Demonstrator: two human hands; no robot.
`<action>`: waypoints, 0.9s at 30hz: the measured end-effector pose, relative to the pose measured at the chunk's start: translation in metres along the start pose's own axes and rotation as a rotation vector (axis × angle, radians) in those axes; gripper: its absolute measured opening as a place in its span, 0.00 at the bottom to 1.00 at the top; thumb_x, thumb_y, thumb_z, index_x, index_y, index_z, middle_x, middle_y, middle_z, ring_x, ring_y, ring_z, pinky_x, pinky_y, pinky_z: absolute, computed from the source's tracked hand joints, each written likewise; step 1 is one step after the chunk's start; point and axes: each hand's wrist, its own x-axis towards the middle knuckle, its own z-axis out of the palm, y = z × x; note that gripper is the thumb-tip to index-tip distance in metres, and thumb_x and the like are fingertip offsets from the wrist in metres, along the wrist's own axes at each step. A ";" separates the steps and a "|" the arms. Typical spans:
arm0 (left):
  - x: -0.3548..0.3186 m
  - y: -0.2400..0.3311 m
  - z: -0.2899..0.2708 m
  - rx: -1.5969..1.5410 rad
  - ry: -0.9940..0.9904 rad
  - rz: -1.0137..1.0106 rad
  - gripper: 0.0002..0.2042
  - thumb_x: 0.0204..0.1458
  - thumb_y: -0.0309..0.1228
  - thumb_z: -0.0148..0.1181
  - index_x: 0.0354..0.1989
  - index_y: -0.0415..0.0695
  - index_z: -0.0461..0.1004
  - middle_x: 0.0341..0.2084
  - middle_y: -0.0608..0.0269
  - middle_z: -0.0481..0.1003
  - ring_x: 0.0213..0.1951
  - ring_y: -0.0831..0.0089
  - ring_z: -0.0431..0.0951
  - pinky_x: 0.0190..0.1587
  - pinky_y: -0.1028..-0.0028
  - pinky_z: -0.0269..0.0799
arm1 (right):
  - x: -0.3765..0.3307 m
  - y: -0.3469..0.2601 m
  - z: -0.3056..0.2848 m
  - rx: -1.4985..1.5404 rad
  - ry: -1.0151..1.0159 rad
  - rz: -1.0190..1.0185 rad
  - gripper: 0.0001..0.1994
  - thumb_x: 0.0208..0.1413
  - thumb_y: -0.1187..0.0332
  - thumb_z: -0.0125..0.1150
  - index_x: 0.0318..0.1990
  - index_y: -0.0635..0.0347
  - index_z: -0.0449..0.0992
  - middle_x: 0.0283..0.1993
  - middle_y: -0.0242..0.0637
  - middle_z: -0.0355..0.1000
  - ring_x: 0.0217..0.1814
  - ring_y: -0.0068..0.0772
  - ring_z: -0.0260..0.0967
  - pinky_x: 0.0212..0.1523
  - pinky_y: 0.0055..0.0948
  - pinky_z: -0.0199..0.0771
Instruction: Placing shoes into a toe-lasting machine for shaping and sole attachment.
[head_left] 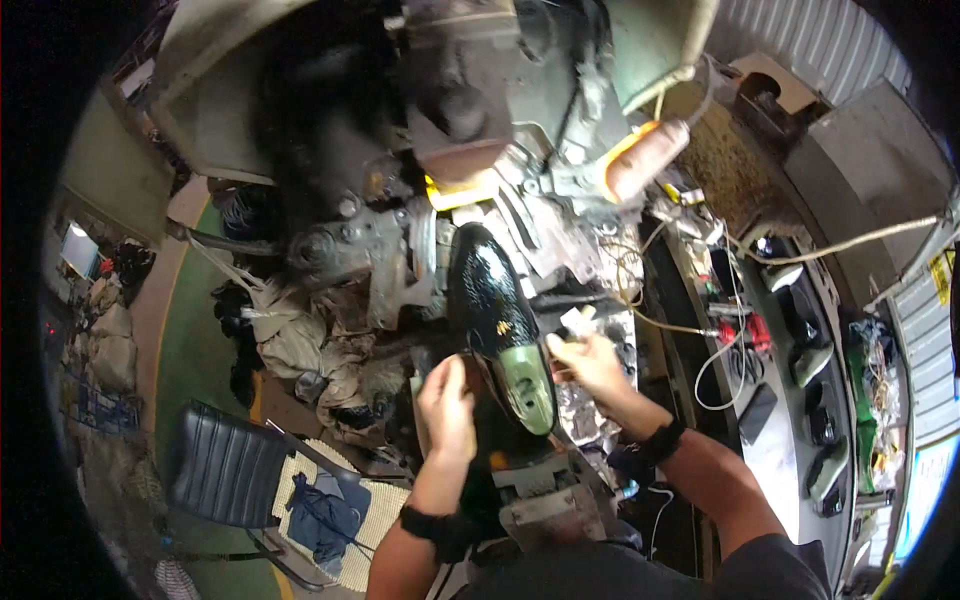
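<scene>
A glossy black shoe upper (490,290) covers the front of a green shoe last (527,385), whose bare heel end points toward me. Its toe lies against the metal parts of a machine (400,255). My left hand (448,405) is closed at the left side of the last, fingers curled beside the upper's rear edge. Across from it, my right hand (595,370) is closed, its thumb close to the upper's right edge. What either hand pinches is hidden. A small whitish piece (580,321) shows just above the right hand.
A machine head (460,110) hangs over the toe, and a metal support (555,505) stands below the heel. At right, a bench holds a dark phone (758,412) and a red tool (757,333); a rack of dark shoes (822,415) stands beyond. A black chair (225,465) is at lower left.
</scene>
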 end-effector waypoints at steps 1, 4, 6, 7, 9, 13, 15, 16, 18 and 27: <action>-0.005 0.008 -0.018 -0.047 -0.026 -0.089 0.12 0.63 0.33 0.56 0.49 0.38 0.72 0.40 0.56 0.78 0.45 0.67 0.78 0.54 0.67 0.73 | -0.007 -0.005 -0.017 0.025 0.011 -0.002 0.19 0.63 0.65 0.62 0.52 0.72 0.69 0.40 0.45 0.78 0.34 0.28 0.77 0.36 0.26 0.79; -0.026 0.000 -0.087 0.020 0.109 -0.058 0.15 0.62 0.36 0.58 0.50 0.39 0.71 0.37 0.57 0.77 0.39 0.67 0.77 0.47 0.69 0.74 | -0.040 -0.007 -0.075 -0.046 0.155 -0.101 0.20 0.65 0.61 0.59 0.50 0.75 0.71 0.42 0.50 0.79 0.36 0.33 0.79 0.39 0.29 0.82; -0.039 0.002 -0.094 0.110 0.165 0.019 0.13 0.63 0.36 0.57 0.48 0.39 0.71 0.34 0.59 0.76 0.36 0.70 0.76 0.43 0.71 0.73 | -0.075 -0.001 -0.106 0.033 0.270 -0.148 0.21 0.66 0.58 0.57 0.47 0.75 0.73 0.40 0.52 0.79 0.35 0.36 0.80 0.38 0.32 0.83; -0.045 0.007 -0.090 0.163 0.169 0.084 0.12 0.64 0.35 0.55 0.47 0.40 0.71 0.33 0.60 0.75 0.35 0.72 0.75 0.41 0.72 0.72 | -0.093 0.002 -0.118 0.115 0.301 -0.164 0.21 0.66 0.57 0.57 0.46 0.74 0.75 0.38 0.52 0.79 0.34 0.37 0.80 0.37 0.34 0.83; -0.066 0.028 -0.059 0.217 0.079 0.304 0.10 0.65 0.33 0.52 0.42 0.37 0.71 0.33 0.58 0.75 0.36 0.72 0.76 0.44 0.73 0.72 | -0.124 0.006 -0.120 0.198 0.473 -0.082 0.22 0.66 0.56 0.57 0.44 0.73 0.76 0.35 0.50 0.79 0.34 0.40 0.80 0.37 0.34 0.82; -0.119 0.048 0.034 0.377 -0.431 0.628 0.08 0.66 0.27 0.47 0.41 0.34 0.70 0.32 0.54 0.76 0.38 0.68 0.77 0.47 0.69 0.74 | -0.184 0.015 -0.124 0.381 0.412 0.003 0.34 0.67 0.43 0.45 0.48 0.76 0.73 0.42 0.54 0.78 0.41 0.44 0.78 0.47 0.42 0.79; -0.161 0.036 0.085 0.321 -0.739 0.732 0.08 0.65 0.26 0.45 0.40 0.33 0.70 0.36 0.49 0.77 0.41 0.64 0.78 0.49 0.68 0.74 | -0.204 0.022 -0.133 0.770 0.191 0.014 0.37 0.66 0.38 0.40 0.49 0.73 0.73 0.47 0.57 0.76 0.47 0.46 0.76 0.53 0.46 0.75; -0.177 0.021 0.104 0.307 -0.924 0.826 0.09 0.64 0.26 0.46 0.41 0.32 0.70 0.39 0.45 0.77 0.44 0.62 0.78 0.52 0.67 0.74 | -0.215 0.023 -0.135 0.909 0.087 -0.024 0.39 0.66 0.36 0.36 0.53 0.74 0.70 0.52 0.58 0.73 0.53 0.48 0.73 0.58 0.45 0.70; -0.209 -0.005 0.146 0.457 -1.424 0.992 0.14 0.61 0.33 0.53 0.47 0.33 0.74 0.50 0.47 0.76 0.54 0.49 0.74 0.63 0.50 0.63 | -0.228 0.033 -0.136 1.032 0.049 -0.062 0.42 0.65 0.34 0.32 0.58 0.72 0.66 0.59 0.57 0.69 0.60 0.49 0.69 0.64 0.43 0.65; -0.282 -0.139 0.211 0.743 -1.548 0.625 0.17 0.49 0.22 0.67 0.48 0.35 0.76 0.53 0.48 0.74 0.58 0.52 0.73 0.59 0.60 0.69 | -0.372 0.134 -0.394 0.638 0.951 -0.304 0.12 0.63 0.66 0.56 0.45 0.66 0.77 0.44 0.46 0.77 0.45 0.37 0.75 0.52 0.39 0.74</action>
